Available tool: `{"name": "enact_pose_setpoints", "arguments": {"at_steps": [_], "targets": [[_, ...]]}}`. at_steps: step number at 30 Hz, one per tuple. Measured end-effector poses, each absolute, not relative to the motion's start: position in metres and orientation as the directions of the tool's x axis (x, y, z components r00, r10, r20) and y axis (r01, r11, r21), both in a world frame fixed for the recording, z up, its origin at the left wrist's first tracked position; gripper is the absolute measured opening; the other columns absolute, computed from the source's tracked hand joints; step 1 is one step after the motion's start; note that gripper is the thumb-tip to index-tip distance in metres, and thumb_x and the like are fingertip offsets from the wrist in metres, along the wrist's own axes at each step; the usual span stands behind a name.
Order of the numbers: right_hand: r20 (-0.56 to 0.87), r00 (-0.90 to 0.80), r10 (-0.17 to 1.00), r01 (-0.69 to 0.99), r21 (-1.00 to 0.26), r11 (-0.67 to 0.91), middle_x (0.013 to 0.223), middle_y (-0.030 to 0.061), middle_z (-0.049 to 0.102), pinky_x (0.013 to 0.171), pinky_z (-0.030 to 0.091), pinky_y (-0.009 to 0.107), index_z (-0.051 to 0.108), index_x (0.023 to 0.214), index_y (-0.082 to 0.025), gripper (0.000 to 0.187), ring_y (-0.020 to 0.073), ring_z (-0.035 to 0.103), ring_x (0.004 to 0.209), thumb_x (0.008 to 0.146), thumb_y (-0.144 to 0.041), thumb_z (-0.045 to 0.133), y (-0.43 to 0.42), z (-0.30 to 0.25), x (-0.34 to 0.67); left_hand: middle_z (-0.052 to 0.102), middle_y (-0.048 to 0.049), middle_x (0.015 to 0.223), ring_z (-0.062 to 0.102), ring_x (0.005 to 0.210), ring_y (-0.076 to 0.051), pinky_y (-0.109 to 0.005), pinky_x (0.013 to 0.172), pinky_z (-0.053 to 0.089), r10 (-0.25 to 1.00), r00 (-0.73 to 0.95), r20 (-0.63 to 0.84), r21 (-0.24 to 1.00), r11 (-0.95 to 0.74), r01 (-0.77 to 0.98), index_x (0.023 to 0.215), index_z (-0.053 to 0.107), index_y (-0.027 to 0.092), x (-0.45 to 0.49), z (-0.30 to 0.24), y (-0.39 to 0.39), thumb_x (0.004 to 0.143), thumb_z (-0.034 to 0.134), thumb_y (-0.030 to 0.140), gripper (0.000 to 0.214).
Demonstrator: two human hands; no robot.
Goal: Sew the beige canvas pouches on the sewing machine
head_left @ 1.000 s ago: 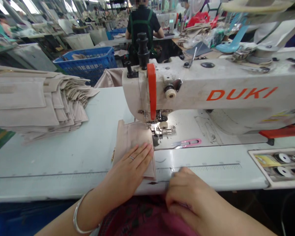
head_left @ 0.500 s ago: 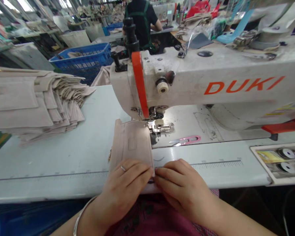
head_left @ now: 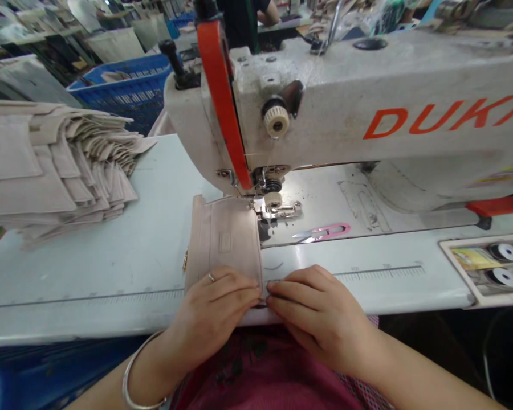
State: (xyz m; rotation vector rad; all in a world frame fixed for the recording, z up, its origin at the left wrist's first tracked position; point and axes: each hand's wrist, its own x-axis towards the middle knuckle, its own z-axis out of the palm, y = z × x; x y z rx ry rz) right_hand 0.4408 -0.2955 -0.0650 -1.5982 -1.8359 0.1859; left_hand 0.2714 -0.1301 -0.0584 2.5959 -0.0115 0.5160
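Observation:
A pale beige pouch [head_left: 235, 228] with a small stitched rectangle lies flat. Its far right corner is under the presser foot [head_left: 274, 208] of a white DUKI sewing machine [head_left: 325, 108]. A gold zipper pull [head_left: 185, 259] pokes out on its left side. My left hand [head_left: 218, 302] grips the pouch's near end, fingers together on top. Just right of the near corner is my right hand [head_left: 314, 307], its fingers closed and the tips almost touching the pouch edge. What those fingers pinch, if anything, is hidden.
Pink thread snips [head_left: 327, 232] lie on the machine bed to the right. A stack of beige pieces [head_left: 64, 165] sits at the left. Bobbins fill a tray [head_left: 457, 267] on the right. Behind stand a blue crate [head_left: 128, 91] and a person in dark clothing [head_left: 239, 23].
The camera view has tilted down and come closer to the machine. The pouch stays under the presser foot, with my left hand on it. My right fingertips now sit slightly farther from its edge.

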Motion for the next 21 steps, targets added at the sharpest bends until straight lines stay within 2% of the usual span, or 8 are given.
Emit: {"name": "enact_pose_setpoints", "arguments": {"at_steps": [4, 9, 13, 17, 21], "targets": [[0.370, -0.005, 0.929, 0.815, -0.537, 0.218, 0.112, 0.0068, 0.070, 0.084, 0.045, 0.039, 0.065, 0.114, -0.019, 0.023, 0.0212, 0.058, 0.099, 0.094, -0.014, 0.054, -0.2956, -0.0643, 0.4406, 0.070, -0.0028, 0.100, 0.065, 0.094, -0.014, -0.029, 0.085, 0.056, 0.122, 0.926, 0.357, 0.515, -0.853, -0.086, 0.106, 0.068, 0.019, 0.2726, -0.0578, -0.1291, 0.096, 0.057, 0.013, 0.016], [0.369, -0.004, 0.929, 0.802, -0.554, 0.224, 0.114, 0.0060, 0.070, 0.084, 0.045, 0.039, 0.064, 0.116, -0.018, 0.025, 0.0221, 0.058, 0.099, 0.094, -0.014, 0.054, -0.2957, -0.0663, 0.4403, 0.070, -0.0052, 0.102, 0.064, 0.093, -0.015, -0.030, 0.087, 0.055, 0.000, 0.930, 0.367, 0.414, -0.896, -0.163, 0.109, 0.064, 0.015, 0.2723, -0.0578, -0.1285, 0.097, 0.052, 0.010, 0.017], [0.365, -0.013, 0.931, 0.825, -0.522, 0.217, 0.131, 0.0050, 0.063, 0.082, 0.044, 0.039, 0.057, 0.128, -0.018, 0.036, 0.0227, 0.057, 0.099, 0.093, -0.013, 0.054, -0.2955, -0.0645, 0.4383, 0.069, -0.0075, 0.105, 0.063, 0.096, -0.016, -0.031, 0.088, 0.055, -0.064, 0.935, 0.350, 0.349, -0.917, -0.193, 0.114, 0.060, 0.012, 0.2688, -0.0583, -0.1298, 0.098, 0.048, 0.009, 0.020], [0.388, -0.051, 0.920, 0.848, -0.470, 0.245, 0.124, 0.0052, 0.067, 0.078, 0.044, 0.037, 0.062, 0.120, -0.015, 0.027, 0.0215, 0.058, 0.093, 0.097, -0.015, 0.047, -0.2922, -0.0617, 0.4366, 0.068, -0.0063, 0.104, 0.062, 0.092, -0.015, -0.029, 0.087, 0.055, -0.039, 0.955, 0.295, 0.426, -0.889, -0.168, 0.112, 0.060, 0.015, 0.2691, -0.0547, -0.1300, 0.102, 0.040, 0.012, 0.022], [0.413, -0.066, 0.908, 0.867, -0.427, 0.257, 0.117, 0.0049, 0.070, 0.075, 0.045, 0.036, 0.064, 0.116, -0.016, 0.026, 0.0218, 0.059, 0.089, 0.099, -0.019, 0.044, -0.2859, -0.0620, 0.4372, 0.067, -0.0051, 0.100, 0.060, 0.089, -0.014, -0.029, 0.086, 0.053, -0.034, 0.956, 0.291, 0.459, -0.872, -0.171, 0.107, 0.061, 0.015, 0.2736, -0.0514, -0.1272, 0.103, 0.037, 0.013, 0.024]]}}
